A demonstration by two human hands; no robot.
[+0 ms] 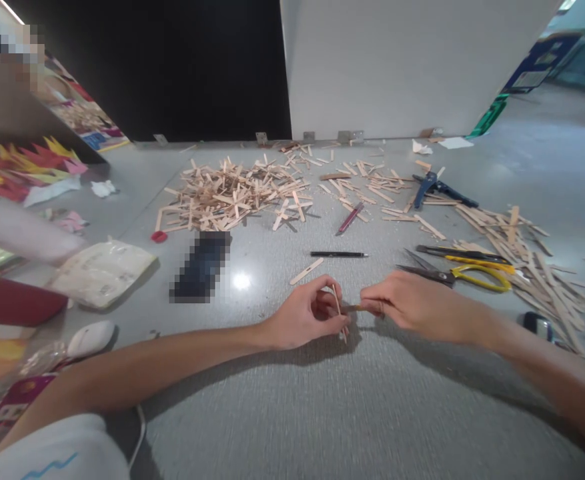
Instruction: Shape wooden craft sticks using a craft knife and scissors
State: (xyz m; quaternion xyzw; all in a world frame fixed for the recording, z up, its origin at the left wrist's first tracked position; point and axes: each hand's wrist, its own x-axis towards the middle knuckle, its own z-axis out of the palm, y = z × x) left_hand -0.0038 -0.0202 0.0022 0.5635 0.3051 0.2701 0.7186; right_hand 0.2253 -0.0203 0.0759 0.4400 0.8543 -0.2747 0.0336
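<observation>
My left hand (308, 312) is closed, its fingertips gripping a thin wooden stick (337, 300) that stands nearly upright, edge-on to me. Facing it, my right hand (407, 303) pinches a slim brownish piece (354, 308) whose tip meets the stick; I cannot make out exactly what it is. Just beyond my left hand lies a flat wooden stick (307, 271) with a slot in its middle. A black pen (339, 254) rests farther off, and past it a dark red cutter or pen (349, 219).
Behind are a heap of short wooden sticks (232, 193) and blue-handled pliers (427, 190). To the right lie yellow-handled scissors (479, 277), a box cutter (465, 255) and more sticks (547, 287). A white mouse (91, 339) and plastic packet (105, 272) sit left. Black and white panels border the back.
</observation>
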